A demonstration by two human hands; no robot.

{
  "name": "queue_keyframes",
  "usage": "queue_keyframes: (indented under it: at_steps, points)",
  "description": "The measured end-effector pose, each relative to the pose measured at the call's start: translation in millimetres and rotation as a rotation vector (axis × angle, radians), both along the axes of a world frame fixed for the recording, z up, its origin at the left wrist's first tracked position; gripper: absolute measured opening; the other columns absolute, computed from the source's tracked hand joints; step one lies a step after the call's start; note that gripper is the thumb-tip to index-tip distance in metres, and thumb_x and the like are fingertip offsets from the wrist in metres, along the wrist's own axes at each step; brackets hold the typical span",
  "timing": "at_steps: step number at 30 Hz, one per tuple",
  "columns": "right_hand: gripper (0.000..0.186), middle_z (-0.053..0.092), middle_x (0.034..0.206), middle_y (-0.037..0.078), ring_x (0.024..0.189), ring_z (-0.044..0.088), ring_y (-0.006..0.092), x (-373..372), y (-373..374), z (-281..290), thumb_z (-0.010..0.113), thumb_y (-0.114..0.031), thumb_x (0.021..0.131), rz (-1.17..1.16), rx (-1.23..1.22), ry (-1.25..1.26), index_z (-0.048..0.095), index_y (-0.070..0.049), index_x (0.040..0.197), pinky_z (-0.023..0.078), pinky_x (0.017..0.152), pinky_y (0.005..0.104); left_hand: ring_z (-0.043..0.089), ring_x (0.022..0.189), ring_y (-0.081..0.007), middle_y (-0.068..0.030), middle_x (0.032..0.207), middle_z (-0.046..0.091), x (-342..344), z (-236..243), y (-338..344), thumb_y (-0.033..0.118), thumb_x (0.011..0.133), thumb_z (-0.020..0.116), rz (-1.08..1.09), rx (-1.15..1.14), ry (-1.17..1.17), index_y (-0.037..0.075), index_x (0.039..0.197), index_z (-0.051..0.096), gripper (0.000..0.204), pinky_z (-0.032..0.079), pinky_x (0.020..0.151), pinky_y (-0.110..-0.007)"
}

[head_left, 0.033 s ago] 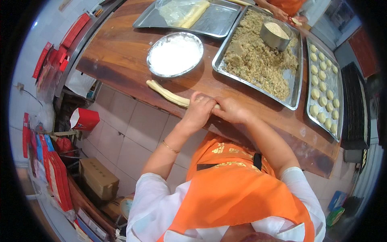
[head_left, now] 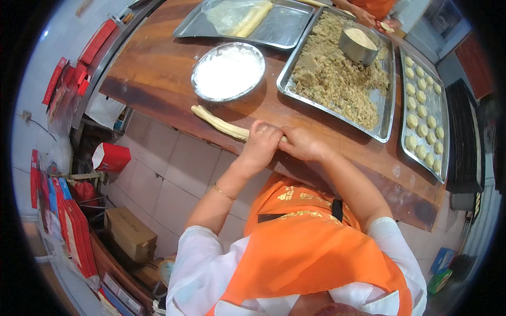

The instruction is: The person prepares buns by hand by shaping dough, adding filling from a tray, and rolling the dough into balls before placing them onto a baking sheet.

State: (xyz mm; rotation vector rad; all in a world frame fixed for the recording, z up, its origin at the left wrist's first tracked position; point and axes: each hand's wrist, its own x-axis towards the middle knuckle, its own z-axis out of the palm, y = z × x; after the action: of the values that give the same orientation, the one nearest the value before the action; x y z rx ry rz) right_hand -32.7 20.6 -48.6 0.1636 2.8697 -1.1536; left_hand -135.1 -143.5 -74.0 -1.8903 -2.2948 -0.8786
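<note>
A long pale rope of dough (head_left: pixel 221 124) lies along the near edge of the wooden table, its left part bare on the wood. My left hand (head_left: pixel 262 143) is closed round its right part, knuckles up. Pressed against it, my right hand (head_left: pixel 301 144) has its fingers curled at the dough's right end, where a small pale bit shows between the hands. The fingertips are mostly hidden under both hands. Just beyond the dough stands a bowl of white flour (head_left: pixel 228 72).
A metal tray (head_left: pixel 389 138) of crumbly brown filling holds a round metal container (head_left: pixel 359 51). On the right, another tray (head_left: pixel 416 157) carries rows of dough rounds. A far tray (head_left: pixel 293 32) holds dough under plastic. Another person's hands (head_left: pixel 369 20) hold a dough piece across the table.
</note>
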Motion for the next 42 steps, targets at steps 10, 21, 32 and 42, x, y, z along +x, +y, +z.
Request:
queue_keyframes:
  at_steps: [10,21,32,42]
  points:
    - [0.021,0.07,0.081,0.025,0.072,0.068,0.043,15,-7,-14,0.057,-0.015,0.083,-0.103,0.28,0.172,0.069,0.002,0.084,0.055,0.067,0.051,0.055,0.107,-0.0355,-0.0191,0.104,0.056,17,-27,17,0.003,0.085,0.06,0.088,-0.124,0.216,0.002,0.099,0.055,0.015,0.035,0.106,-0.05]
    - [0.026,0.055,0.079,-0.001,0.071,0.05,0.0127,71,20,-18,0.054,-0.025,0.1,-0.25,-1.02,-0.103,0.064,-0.004,0.11,0.046,0.067,0.0302,0.047,0.131,-0.0392,-0.0238,0.132,0.052,39,10,29,-0.001,0.085,0.059,0.123,-0.061,-0.005,-0.005,0.133,0.051,0.049,0.025,0.118,-0.052]
    - [0.02,0.067,0.095,0.019,0.088,0.065,0.0356,122,30,16,0.068,-0.021,0.093,-0.427,-0.033,-0.186,0.067,-0.002,0.099,0.052,0.078,0.0442,0.066,0.103,-0.0311,-0.0163,0.113,0.066,84,20,50,0.0,0.091,0.064,0.051,-0.186,-0.898,-0.002,0.118,0.068,0.027,0.053,0.09,-0.036]
    - [0.015,0.06,0.094,0.015,0.089,0.063,0.0331,166,36,-2,0.073,-0.006,0.085,-0.503,0.031,0.24,0.064,-0.001,0.095,0.053,0.077,0.0411,0.051,0.117,-0.0363,-0.0201,0.125,0.051,88,9,52,0.002,0.082,0.064,0.019,-0.163,-0.424,-0.002,0.139,0.053,0.058,0.043,0.102,-0.04]
